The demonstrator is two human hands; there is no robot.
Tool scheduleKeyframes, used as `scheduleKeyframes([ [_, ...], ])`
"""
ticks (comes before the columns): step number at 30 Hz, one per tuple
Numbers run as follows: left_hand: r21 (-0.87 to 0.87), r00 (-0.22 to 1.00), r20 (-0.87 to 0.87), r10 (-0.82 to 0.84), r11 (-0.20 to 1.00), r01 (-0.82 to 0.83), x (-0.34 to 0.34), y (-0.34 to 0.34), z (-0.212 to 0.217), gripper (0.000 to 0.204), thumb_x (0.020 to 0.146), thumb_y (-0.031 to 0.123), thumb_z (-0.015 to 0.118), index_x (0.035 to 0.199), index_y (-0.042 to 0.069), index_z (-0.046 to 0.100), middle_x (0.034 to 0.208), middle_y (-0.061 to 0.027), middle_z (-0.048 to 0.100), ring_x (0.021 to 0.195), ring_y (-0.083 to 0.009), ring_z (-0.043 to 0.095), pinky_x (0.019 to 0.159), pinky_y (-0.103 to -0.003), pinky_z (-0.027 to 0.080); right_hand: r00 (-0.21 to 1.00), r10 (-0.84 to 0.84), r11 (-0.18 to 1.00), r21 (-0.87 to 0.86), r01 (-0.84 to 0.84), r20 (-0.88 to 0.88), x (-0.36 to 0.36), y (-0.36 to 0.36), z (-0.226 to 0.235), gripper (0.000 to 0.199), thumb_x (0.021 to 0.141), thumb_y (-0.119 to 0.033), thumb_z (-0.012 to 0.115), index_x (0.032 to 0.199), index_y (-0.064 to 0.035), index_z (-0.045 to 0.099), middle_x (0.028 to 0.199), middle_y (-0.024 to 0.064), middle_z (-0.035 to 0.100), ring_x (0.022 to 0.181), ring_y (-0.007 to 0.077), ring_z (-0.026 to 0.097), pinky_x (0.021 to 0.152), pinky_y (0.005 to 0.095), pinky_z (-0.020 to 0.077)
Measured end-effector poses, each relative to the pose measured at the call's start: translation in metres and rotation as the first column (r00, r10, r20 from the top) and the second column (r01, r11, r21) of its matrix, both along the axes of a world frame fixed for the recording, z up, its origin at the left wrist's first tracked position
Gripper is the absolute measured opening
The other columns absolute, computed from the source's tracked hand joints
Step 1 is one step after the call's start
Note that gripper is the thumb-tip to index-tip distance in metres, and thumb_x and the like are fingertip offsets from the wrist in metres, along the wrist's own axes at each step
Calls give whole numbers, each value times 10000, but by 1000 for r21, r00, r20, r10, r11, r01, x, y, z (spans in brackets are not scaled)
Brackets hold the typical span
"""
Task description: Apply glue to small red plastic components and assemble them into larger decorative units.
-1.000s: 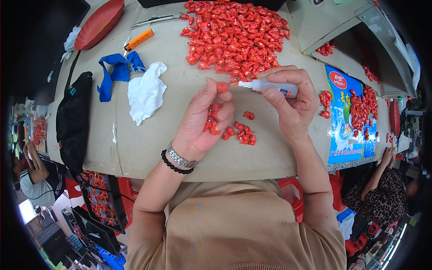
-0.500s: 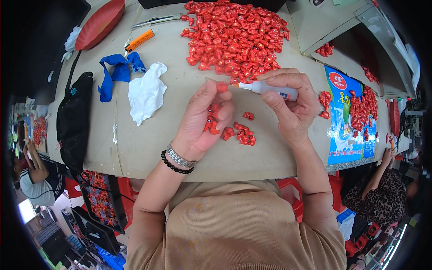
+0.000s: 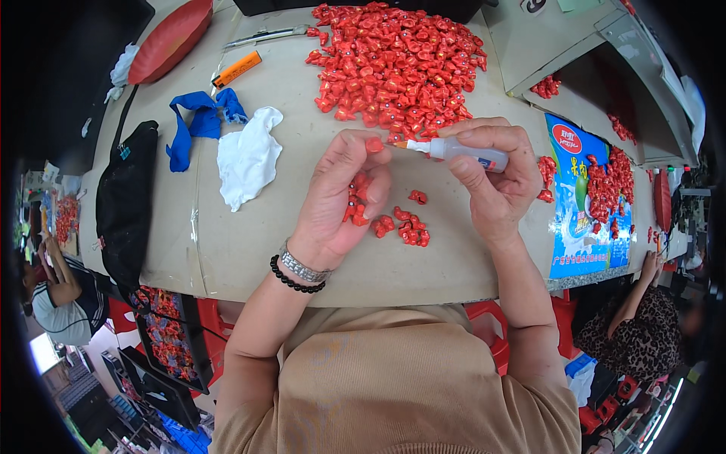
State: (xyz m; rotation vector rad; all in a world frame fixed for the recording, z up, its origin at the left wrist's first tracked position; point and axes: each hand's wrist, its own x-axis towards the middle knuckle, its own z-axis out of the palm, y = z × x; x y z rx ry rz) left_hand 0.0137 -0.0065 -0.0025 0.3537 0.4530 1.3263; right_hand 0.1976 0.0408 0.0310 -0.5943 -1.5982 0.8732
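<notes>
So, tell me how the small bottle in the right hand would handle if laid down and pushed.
The small bottle would probably roll, since its body looks rounded. It seems light, held sideways by the right hand alone. Its translucent, plastic-looking wall may give when squeezed.

Heap of pieces lay on far middle of table. Nearer: left hand, pieces in palm, one piece at fingertips; right hand to its right, bottle in grip, tip toward that piece. Loose pieces lay on table between hands. Left of left hand lay cloth, fabric strips behind and left, bag farther left. Dish sat far left, cutter between dish and heap. Right of right hand lay sheet, more pieces on it.
</notes>
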Motion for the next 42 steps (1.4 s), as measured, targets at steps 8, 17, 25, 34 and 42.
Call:
scheduleKeyframes([
  [8, 7, 999, -14, 36, 999, -36, 1, -1, 2, 170, 941, 196, 547, 1074, 90, 553, 987, -70, 621, 561, -83, 431, 387, -198, 331, 999, 31, 996, -79, -34, -37, 2, -2, 2, 166, 803, 25, 633, 963, 11, 589, 951, 127, 636, 859, 157, 616, 724, 264, 501],
  [17, 5, 999, -26, 31, 1000, -31, 1, -2, 5, 185, 930, 181, 566, 1087, 83, 568, 992, -66, 620, 571, -81, 425, 391, -196, 324, 997, 36, 991, -125, -44, -72, 2, -3, 2, 189, 812, 12, 646, 986, 12, 573, 971, 120, 632, 855, 144, 618, 726, 259, 506],
  [25, 7, 1000, -27, 12, 1000, -11, 1, -1, 2, 185, 929, 177, 567, 1088, 82, 575, 988, -65, 629, 568, -81, 424, 392, -196, 326, 999, 11, 995, -95, -15, -41, 0, -3, 1, 185, 786, 19, 656, 960, 10, 594, 947, 125, 639, 837, 151, 621, 713, 255, 503],
  [34, -7, 1000, -18, 23, 1000, -23, 1, -2, 4, 199, 918, 159, 581, 1101, 81, 576, 987, -51, 630, 563, -80, 432, 394, -195, 322, 1000, -2, 998, -55, 2, -1, 1, -1, 1, 182, 784, 20, 649, 956, 11, 592, 937, 125, 643, 826, 163, 623, 708, 261, 503],
  [42, -8, 993, -99, 68, 998, -69, 1, -2, 4, 193, 907, 144, 596, 1086, 77, 573, 970, -44, 629, 566, -81, 443, 400, -202, 351, 1000, 7, 999, -40, -7, -20, 1, -2, 3, 175, 784, 27, 642, 951, 11, 592, 936, 126, 642, 838, 162, 621, 715, 264, 502],
])
